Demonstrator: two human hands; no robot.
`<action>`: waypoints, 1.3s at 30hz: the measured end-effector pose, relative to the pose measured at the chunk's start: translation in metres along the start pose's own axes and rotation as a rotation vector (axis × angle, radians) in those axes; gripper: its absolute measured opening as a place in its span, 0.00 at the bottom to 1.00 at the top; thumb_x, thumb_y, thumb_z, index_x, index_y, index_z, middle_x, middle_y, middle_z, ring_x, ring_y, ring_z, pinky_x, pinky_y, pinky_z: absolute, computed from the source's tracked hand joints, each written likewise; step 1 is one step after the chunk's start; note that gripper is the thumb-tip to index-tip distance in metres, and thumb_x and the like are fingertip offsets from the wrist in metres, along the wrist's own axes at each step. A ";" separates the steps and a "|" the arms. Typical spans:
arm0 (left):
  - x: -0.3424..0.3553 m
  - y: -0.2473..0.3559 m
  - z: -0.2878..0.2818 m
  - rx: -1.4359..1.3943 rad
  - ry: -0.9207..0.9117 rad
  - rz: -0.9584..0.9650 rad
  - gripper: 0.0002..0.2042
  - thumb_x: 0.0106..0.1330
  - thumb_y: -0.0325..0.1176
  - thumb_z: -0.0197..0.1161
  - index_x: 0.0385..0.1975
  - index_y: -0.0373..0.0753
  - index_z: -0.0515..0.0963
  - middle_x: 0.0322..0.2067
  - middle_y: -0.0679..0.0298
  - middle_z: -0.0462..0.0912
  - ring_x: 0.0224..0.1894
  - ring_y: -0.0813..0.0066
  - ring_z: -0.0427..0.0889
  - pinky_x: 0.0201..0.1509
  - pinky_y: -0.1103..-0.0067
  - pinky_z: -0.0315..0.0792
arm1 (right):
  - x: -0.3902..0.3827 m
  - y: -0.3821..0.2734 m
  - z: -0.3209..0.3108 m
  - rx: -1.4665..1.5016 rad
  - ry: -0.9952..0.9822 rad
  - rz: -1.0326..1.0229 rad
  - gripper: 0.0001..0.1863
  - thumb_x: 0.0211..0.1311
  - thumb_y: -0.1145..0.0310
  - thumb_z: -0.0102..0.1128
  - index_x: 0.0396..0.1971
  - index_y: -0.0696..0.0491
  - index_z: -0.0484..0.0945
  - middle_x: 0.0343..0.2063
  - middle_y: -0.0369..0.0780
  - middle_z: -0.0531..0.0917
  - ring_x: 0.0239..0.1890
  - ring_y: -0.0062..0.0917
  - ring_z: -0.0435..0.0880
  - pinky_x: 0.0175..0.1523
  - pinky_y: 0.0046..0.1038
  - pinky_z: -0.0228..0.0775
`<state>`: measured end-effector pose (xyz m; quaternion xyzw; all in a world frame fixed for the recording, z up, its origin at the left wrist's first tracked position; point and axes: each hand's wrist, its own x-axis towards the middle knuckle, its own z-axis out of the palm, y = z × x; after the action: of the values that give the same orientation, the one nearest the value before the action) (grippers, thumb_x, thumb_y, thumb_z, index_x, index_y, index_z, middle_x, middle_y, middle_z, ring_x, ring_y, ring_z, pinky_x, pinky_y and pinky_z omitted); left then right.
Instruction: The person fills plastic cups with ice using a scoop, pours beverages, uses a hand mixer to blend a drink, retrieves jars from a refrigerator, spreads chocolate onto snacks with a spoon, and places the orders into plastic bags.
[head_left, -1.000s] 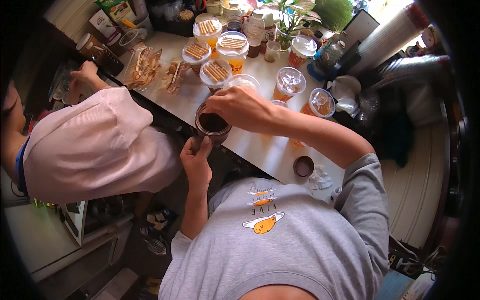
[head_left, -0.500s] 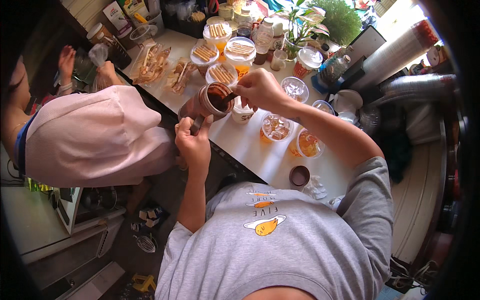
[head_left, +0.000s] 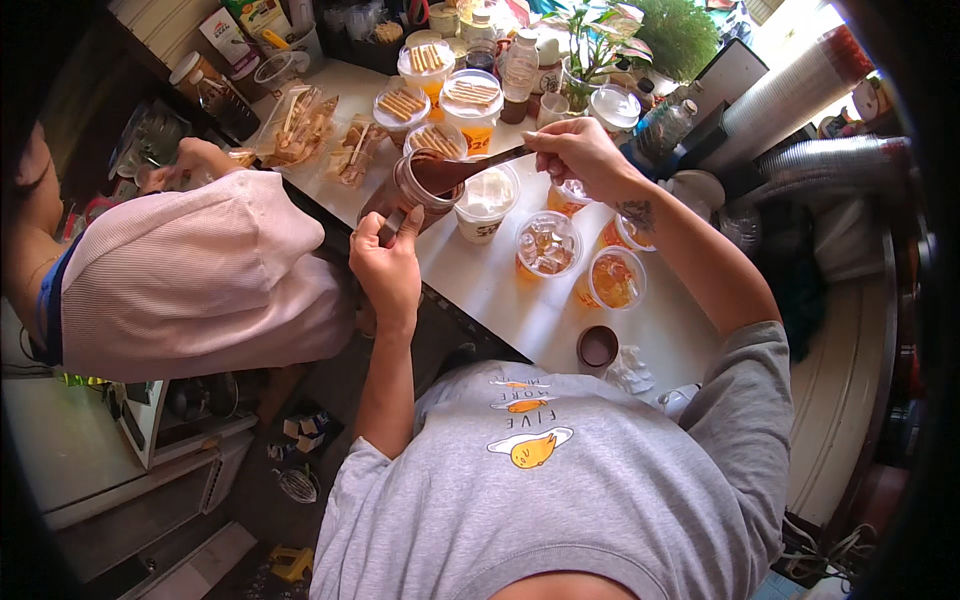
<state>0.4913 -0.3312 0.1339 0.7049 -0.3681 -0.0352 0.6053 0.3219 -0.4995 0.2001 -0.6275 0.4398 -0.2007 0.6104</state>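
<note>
My left hand (head_left: 388,258) grips a glass jar (head_left: 406,202) of dark brown sauce by its handle, tilting it slightly. My right hand (head_left: 578,162) pinches a dark spoon (head_left: 492,161) whose brown-coated end is at the jar's mouth, over the edge of a white cup (head_left: 486,203) topped with pale cream. To the right stand cups with ice and amber drink (head_left: 548,246). Behind are lidded cups with cookie sticks on top (head_left: 472,94). A small brown cup or cap (head_left: 597,348) and crumpled tissue (head_left: 630,372) lie near my body.
A co-worker in pink (head_left: 185,275) works at my left. Bags of wrapped snacks (head_left: 298,128) lie on the white table (head_left: 470,305). Plants (head_left: 672,40), bottles and containers line its back; tall stacks of clear cups (head_left: 790,85) are at right. A whisk (head_left: 298,485) is low at left.
The jar rose and tilted over the table beside the white cup. My right hand moved up and rightward, drawing the spoon up out of the jar. The co-worker's hands shifted.
</note>
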 end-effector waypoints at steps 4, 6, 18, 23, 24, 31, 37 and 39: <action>-0.002 -0.004 0.002 0.005 -0.050 -0.133 0.19 0.48 0.36 0.70 0.15 0.32 0.65 0.14 0.63 0.67 0.22 0.70 0.62 0.29 0.75 0.61 | -0.002 0.007 -0.021 0.015 0.046 0.031 0.11 0.57 0.64 0.58 0.21 0.57 0.77 0.15 0.33 0.75 0.14 0.11 0.68 0.19 0.14 0.58; -0.003 -0.011 0.004 -0.030 -0.035 -0.110 0.19 0.50 0.35 0.69 0.13 0.35 0.63 0.13 0.71 0.63 0.20 0.78 0.57 0.25 0.79 0.55 | -0.002 0.012 -0.029 -0.005 0.110 0.006 0.11 0.57 0.64 0.58 0.22 0.56 0.77 0.15 0.32 0.75 0.14 0.11 0.68 0.19 0.14 0.58; -0.005 -0.014 0.003 -0.142 -0.037 -0.170 0.21 0.52 0.32 0.69 0.10 0.40 0.59 0.13 0.79 0.57 0.19 0.87 0.52 0.21 0.85 0.49 | -0.027 0.018 -0.028 -0.394 0.394 -0.362 0.10 0.56 0.67 0.58 0.24 0.59 0.79 0.16 0.37 0.79 0.17 0.16 0.76 0.21 0.19 0.66; -0.003 -0.016 0.004 -0.142 -0.062 -0.151 0.21 0.52 0.32 0.68 0.10 0.40 0.59 0.13 0.79 0.58 0.19 0.88 0.52 0.21 0.86 0.49 | -0.033 0.021 -0.032 -0.765 0.341 -1.125 0.05 0.51 0.76 0.60 0.29 0.59 0.78 0.22 0.42 0.80 0.21 0.22 0.79 0.27 0.22 0.71; -0.002 -0.017 0.004 -0.130 -0.061 -0.125 0.21 0.52 0.32 0.68 0.10 0.40 0.59 0.13 0.79 0.58 0.19 0.88 0.52 0.21 0.86 0.49 | -0.034 0.020 -0.031 -0.859 0.290 -1.315 0.07 0.49 0.77 0.61 0.31 0.59 0.78 0.24 0.42 0.81 0.22 0.22 0.79 0.29 0.22 0.71; 0.000 -0.004 0.005 -0.155 -0.102 -0.108 0.20 0.52 0.31 0.68 0.10 0.41 0.60 0.13 0.79 0.58 0.19 0.88 0.52 0.22 0.86 0.49 | -0.032 0.008 -0.004 -0.645 0.366 -1.192 0.07 0.50 0.77 0.61 0.31 0.58 0.78 0.25 0.41 0.82 0.23 0.24 0.81 0.28 0.22 0.73; 0.002 0.005 0.003 0.000 -0.089 0.033 0.21 0.51 0.31 0.69 0.11 0.39 0.59 0.12 0.77 0.57 0.18 0.86 0.51 0.21 0.84 0.51 | -0.006 0.008 0.036 -0.538 0.151 -0.781 0.06 0.54 0.71 0.58 0.27 0.58 0.79 0.16 0.39 0.80 0.18 0.21 0.79 0.22 0.22 0.69; 0.001 0.013 0.003 0.044 -0.104 0.019 0.21 0.48 0.32 0.70 0.12 0.37 0.59 0.14 0.70 0.61 0.22 0.76 0.57 0.26 0.78 0.55 | -0.001 0.004 0.037 -0.445 0.048 -0.369 0.09 0.56 0.68 0.57 0.25 0.60 0.79 0.12 0.37 0.77 0.15 0.18 0.76 0.19 0.20 0.66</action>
<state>0.4846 -0.3342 0.1447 0.7117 -0.4062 -0.0581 0.5701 0.3496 -0.4766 0.1899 -0.8106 0.3656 -0.2218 0.4002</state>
